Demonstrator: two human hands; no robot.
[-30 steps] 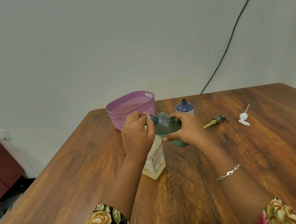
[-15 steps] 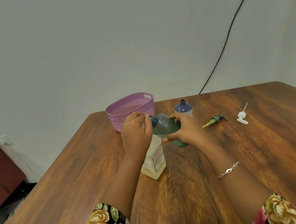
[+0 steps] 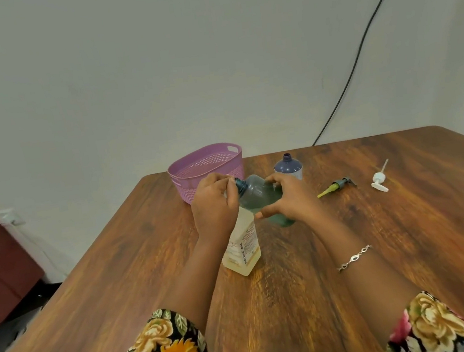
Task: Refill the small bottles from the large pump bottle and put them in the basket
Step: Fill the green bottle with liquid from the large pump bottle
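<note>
Right hand (image 3: 289, 197): grasps small translucent teal plastic bottle (image 3: 257, 194), tilted, open neck towards left hand (image 3: 214, 204). Left hand: fingers curled over top of large cream bottle with yellow liquid (image 3: 243, 248), upright on wooden table (image 3: 410, 241). Behind: purple perforated plastic basket (image 3: 202, 165); dark blue uncapped bottle (image 3: 288, 165), upright. Right, lying loose: yellow-green pump head (image 3: 335, 186); white pump head (image 3: 379, 180).

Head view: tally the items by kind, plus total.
Bottles: 3 (large bottle, teal bottle, blue bottle)
Pumps: 2 (green pump, white pump)
Baskets: 1 (basket)
Total: 6
</note>
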